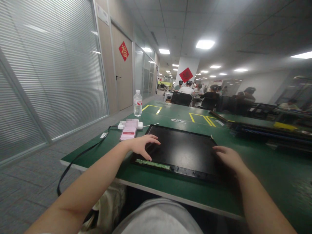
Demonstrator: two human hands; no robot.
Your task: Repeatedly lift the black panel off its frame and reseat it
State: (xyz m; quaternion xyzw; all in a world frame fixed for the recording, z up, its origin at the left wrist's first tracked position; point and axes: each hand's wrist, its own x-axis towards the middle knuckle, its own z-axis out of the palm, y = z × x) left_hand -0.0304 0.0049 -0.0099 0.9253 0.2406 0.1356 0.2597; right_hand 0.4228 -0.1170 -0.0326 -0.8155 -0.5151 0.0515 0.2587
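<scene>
A flat black display panel (185,148) lies on the green tabletop in front of me, its dark face upward and reflecting light. Along its near edge runs a narrow green circuit board (153,164). My left hand (143,146) is over the panel's left side, thumb and fingers spread apart, with nothing seen between them. At the panel's right edge is my right hand (229,157), its fingers stretched out towards the panel. Whether those fingertips touch the edge, I cannot tell; its thumb is hidden.
A phone (128,130) rests by a white power strip (140,125) with a black cable (80,150). Behind them stands a water bottle (137,104). Long dark panels (263,130) lie at the right of the green table (97,151). Several people sit in the background.
</scene>
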